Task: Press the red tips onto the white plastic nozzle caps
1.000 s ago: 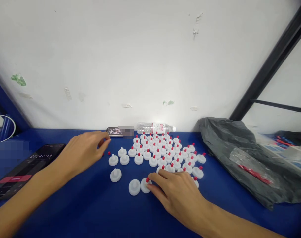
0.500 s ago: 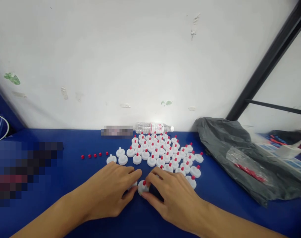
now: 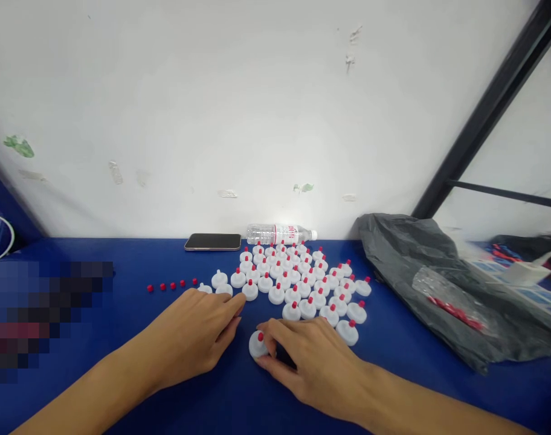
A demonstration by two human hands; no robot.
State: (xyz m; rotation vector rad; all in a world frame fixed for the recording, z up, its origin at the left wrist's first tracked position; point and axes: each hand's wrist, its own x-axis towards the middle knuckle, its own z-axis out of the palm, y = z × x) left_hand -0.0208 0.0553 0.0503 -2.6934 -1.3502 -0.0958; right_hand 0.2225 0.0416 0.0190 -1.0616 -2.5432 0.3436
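Between thumb and fingers, my right hand grips a round white cap with a red tip, low in the middle. To its left, my left hand has its fingers curled close together beside plain white caps; whether something is between the fingertips is hidden. Behind both hands, many red-tipped white caps stand in a cluster on the blue table. Several small red pieces lie in a row at the left.
A phone and a lying clear bottle are near the wall. At the right, a dark plastic sheet holds a clear bag of red pieces. A white power strip is beyond it.
My left hand has moved left and slightly up, away from the red-tipped cap. My right hand still holds that cap, now slightly lower and to the left.
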